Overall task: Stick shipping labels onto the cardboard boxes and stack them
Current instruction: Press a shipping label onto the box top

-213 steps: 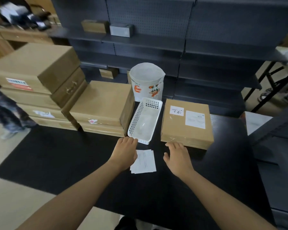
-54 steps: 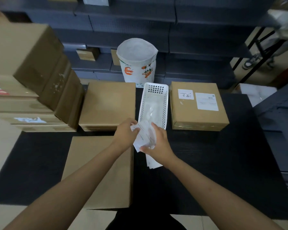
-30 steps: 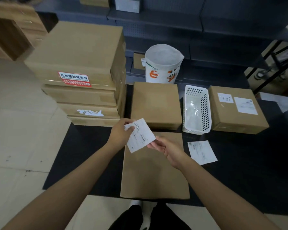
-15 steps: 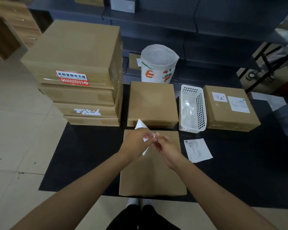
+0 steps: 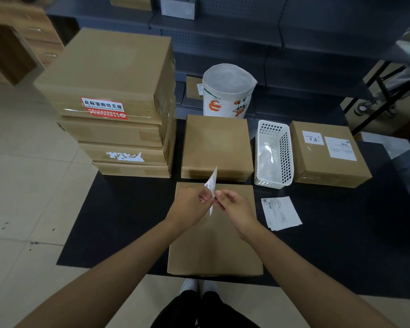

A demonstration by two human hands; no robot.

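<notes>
Hands, left [image 5: 189,204] and right [image 5: 234,204], each grip the label [image 5: 212,185] edge-on above the near box [image 5: 213,252].

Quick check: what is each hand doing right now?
Left hand: pinching the shipping label above the unlabelled box.
Right hand: pinching the same label's edge.
</notes>
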